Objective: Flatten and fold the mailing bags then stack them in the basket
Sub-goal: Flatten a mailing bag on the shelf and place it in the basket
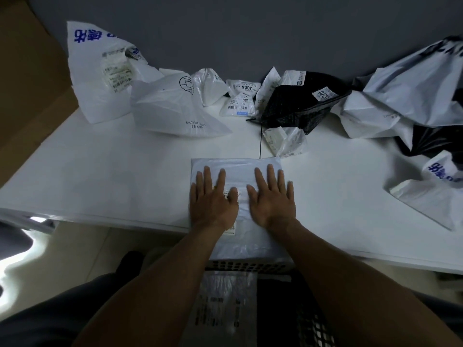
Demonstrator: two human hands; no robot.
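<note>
A white mailing bag (238, 169) lies flat at the table's near edge, its lower end hanging over the edge. My left hand (212, 199) presses flat on its left half, fingers straight and spread. My right hand (271, 196) presses flat on its right half in the same way. Below the table edge stands a dark mesh basket (313, 321) with a folded grey bag (225, 304) inside it.
Several crumpled mailing bags lie along the back of the white table (112, 176): large white ones (100, 78) at the left, a black one (300, 103) in the middle, white and black ones (413, 96) at the right. A brown cardboard panel (27, 78) stands at the left.
</note>
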